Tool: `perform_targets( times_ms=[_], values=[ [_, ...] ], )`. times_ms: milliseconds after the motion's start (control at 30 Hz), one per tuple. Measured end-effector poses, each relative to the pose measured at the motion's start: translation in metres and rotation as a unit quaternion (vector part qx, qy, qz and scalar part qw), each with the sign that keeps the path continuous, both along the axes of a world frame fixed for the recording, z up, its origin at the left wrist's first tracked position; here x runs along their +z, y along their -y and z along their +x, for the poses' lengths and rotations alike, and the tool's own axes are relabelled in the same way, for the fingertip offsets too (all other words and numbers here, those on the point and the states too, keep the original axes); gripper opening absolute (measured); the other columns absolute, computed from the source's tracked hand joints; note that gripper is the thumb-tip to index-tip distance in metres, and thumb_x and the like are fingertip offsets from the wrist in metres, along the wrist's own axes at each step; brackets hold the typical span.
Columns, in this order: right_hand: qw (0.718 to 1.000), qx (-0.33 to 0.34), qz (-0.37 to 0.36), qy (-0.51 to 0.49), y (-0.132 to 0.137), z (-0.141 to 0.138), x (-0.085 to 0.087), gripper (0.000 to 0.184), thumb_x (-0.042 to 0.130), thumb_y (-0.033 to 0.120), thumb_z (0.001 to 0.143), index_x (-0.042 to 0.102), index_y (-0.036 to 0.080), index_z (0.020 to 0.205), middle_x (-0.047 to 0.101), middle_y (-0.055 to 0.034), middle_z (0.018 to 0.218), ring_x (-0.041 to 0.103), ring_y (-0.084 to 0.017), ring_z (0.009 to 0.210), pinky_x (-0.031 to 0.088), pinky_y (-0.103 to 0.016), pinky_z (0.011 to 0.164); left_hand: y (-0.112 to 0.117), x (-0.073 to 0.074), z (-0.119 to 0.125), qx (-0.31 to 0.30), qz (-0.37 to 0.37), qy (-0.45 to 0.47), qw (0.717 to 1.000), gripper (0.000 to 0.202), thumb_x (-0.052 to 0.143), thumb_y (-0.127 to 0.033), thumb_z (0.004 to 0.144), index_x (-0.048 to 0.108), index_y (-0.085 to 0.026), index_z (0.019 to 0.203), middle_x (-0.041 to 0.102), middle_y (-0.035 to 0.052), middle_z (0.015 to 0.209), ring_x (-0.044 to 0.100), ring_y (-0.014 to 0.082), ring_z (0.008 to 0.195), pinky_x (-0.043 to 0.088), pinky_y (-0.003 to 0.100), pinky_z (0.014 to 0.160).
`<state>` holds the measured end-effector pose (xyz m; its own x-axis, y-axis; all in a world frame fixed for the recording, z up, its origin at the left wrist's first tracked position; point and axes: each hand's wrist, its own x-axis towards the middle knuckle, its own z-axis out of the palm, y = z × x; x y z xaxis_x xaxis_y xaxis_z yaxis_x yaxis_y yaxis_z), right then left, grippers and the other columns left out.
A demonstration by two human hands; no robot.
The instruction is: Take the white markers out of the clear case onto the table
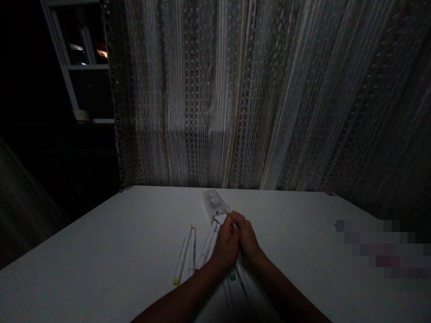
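Together, left grip (226,246) and right grip (247,237) closed around white marker (220,218).

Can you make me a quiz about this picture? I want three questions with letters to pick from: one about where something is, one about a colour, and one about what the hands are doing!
1. Where is the clear plastic package?
A) On the floor
B) On the table, beyond the hands
C) Inside the window

2. What colour is the tip of the leftmost marker?
A) Green
B) Blue
C) Yellow

3. What are the hands doing?
A) Lying far apart
B) Wearing gloves
C) Closed together around the marker ends

Answers:
1. B, because it lies on the white tabletop past the hands.
2. C, because a yellow tip shows at its near end.
3. C, because the left hand and the right hand meet around them.
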<state>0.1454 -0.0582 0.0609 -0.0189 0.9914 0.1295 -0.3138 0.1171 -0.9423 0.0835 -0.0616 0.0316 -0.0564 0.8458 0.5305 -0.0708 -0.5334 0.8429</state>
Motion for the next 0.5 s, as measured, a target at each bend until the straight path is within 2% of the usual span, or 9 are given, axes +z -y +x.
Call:
perform_targets(
  times_ms=[500],
  values=[
    [1.0,-0.003,-0.001,0.0,0.0002,-0.0007,-0.0005,0.031,0.061,0.049,0.056,0.056,0.019,0.053,0.054,0.0022,0.05,0.049,-0.014,0.054,0.043,-0.027,0.057,0.0004,0.0007,0.0002,-0.014,-0.019,0.012,1.0,0.025,0.049,-0.041,0.081,0.055,-0.018,0.088,0.06,0.0045,0.082,0.056,0.0199,0.083,0.045,0.032,0.081]
  ],
)
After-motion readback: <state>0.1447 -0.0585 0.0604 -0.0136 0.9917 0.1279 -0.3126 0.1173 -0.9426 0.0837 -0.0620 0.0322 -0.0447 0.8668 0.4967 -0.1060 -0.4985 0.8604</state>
